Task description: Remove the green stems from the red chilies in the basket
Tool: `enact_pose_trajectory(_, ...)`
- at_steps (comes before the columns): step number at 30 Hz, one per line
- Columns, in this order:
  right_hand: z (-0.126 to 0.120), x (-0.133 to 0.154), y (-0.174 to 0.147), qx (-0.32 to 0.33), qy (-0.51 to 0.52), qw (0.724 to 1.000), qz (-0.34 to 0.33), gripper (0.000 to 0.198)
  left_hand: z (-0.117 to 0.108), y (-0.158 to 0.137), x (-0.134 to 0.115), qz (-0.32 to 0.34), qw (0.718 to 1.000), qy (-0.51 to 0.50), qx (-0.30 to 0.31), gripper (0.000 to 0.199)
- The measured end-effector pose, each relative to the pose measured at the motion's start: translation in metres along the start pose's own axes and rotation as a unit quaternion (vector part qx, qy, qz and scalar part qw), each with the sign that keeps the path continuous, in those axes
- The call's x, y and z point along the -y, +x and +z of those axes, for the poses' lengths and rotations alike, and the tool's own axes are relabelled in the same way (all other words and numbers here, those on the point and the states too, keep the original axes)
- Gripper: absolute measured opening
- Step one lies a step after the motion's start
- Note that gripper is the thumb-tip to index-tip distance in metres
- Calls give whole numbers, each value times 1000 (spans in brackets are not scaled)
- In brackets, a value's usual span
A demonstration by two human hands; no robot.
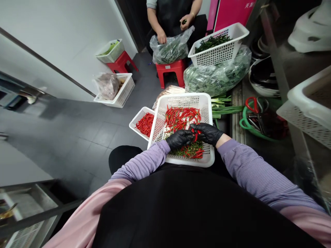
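Observation:
A white perforated basket (209,119) rests before my lap, with red chili peppers (182,117) in its far half and a heap of green stems (188,151) in the near part. Above it my two black-gloved hands meet. My right hand (209,133) is closed around a few red chilies (196,136) that poke out between the fingers. From the other side my left hand (180,138) pinches at the same chilies, its fingertips partly hidden. Beside the basket on the left, a smaller white basket (133,124) holds many red chilies without visible stems.
Opposite me a person (161,36) works over a plastic bag of greens (170,50) on a red stool (170,72). A basket of green peppers (217,55) sits on another bag (212,77). Right: green basket (244,124) with red-handled scissors (253,104). Left: white crate (126,89).

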State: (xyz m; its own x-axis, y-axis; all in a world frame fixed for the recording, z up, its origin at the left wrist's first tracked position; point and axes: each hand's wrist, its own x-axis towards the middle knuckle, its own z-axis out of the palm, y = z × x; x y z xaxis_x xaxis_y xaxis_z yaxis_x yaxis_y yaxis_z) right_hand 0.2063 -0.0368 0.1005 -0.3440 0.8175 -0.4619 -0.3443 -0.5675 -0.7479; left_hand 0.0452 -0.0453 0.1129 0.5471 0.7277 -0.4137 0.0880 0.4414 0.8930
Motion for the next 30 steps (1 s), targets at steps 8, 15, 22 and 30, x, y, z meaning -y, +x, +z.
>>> enact_pose_trajectory(8,-1,13,-4,-40,52,998,-3,35,-7,1,-5,-11,999,-5,-48,47)
enact_pose_trajectory(15,1,4,2,-64,50,996,-40,33,10,-1,-1,-13,1000,-8,4,50)
enact_pose_trajectory(22,-6,8,4,-113,87,989,27,23,5,-12,-15,39,997,0,-73,38)
enact_pose_trajectory(30,14,-4,-3,-58,81,995,-11,24,7,-1,-9,-24,997,-23,-69,36)
